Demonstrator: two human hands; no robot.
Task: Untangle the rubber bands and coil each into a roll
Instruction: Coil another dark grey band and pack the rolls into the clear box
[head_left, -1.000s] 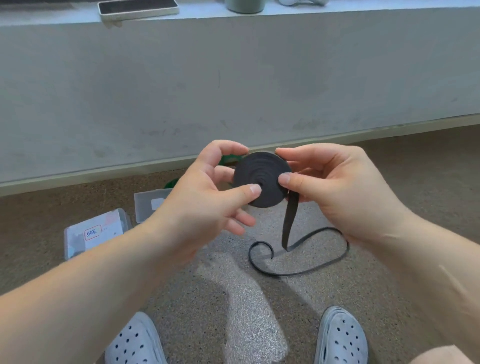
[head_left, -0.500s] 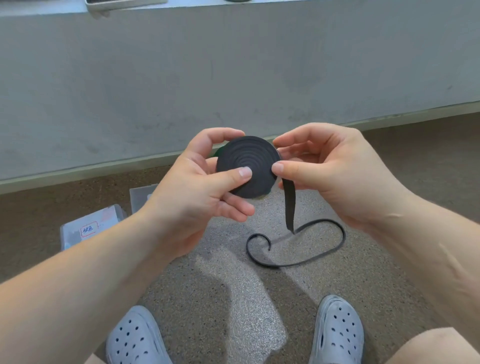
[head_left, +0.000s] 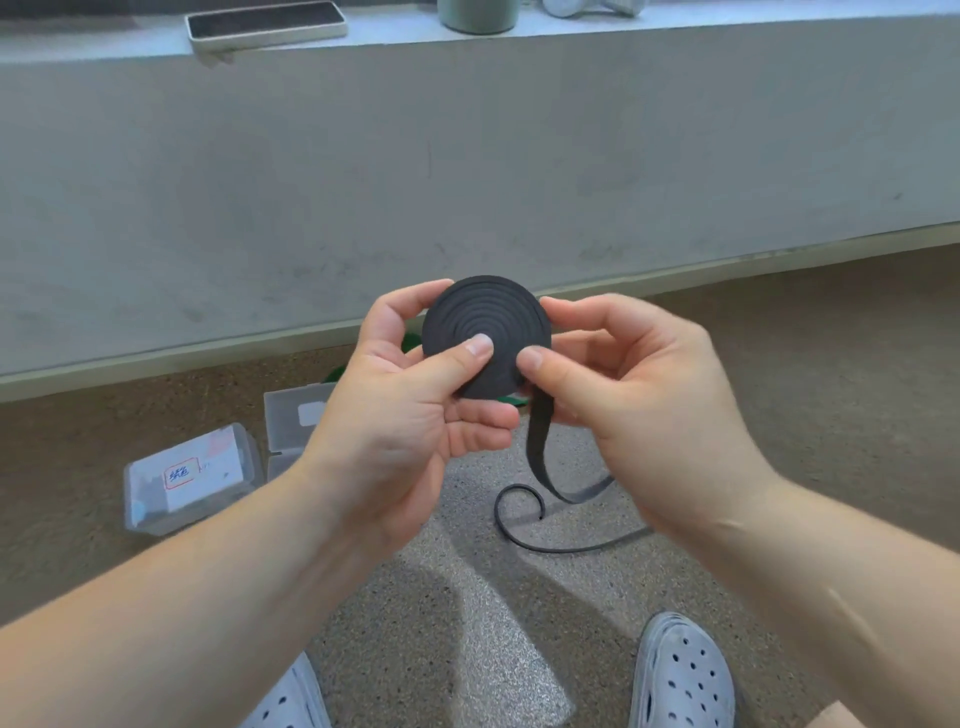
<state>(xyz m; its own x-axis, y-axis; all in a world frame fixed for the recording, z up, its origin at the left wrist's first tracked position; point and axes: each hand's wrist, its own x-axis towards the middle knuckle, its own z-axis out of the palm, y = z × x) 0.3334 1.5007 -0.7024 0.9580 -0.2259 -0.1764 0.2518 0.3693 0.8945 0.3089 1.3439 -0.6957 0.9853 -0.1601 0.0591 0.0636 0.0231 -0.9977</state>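
A black rubber band is wound into a flat round roll (head_left: 485, 317) held up at chest height in the middle of the head view. My left hand (head_left: 410, 410) grips the roll, thumb pressed on its face and fingers behind. My right hand (head_left: 639, 395) pinches the roll's right lower edge with its thumb on the face. The band's loose tail (head_left: 537, 452) hangs down from the roll and ends in a curl (head_left: 511, 506) on the floor. A green band (head_left: 410, 340) peeks out behind my left hand, mostly hidden.
Two clear plastic boxes lie on the speckled floor at left: one with a red-framed label (head_left: 187, 480), another (head_left: 291, 421) behind it. A concrete ledge (head_left: 467, 156) rises ahead, with a phone (head_left: 265, 21) and a cup (head_left: 478, 13) on top. Two grey clogs (head_left: 680, 675) stand below.
My right thumb has moved from the roll's right edge onto its face, and less tail lies on the floor. The roll sits slightly higher between both hands.
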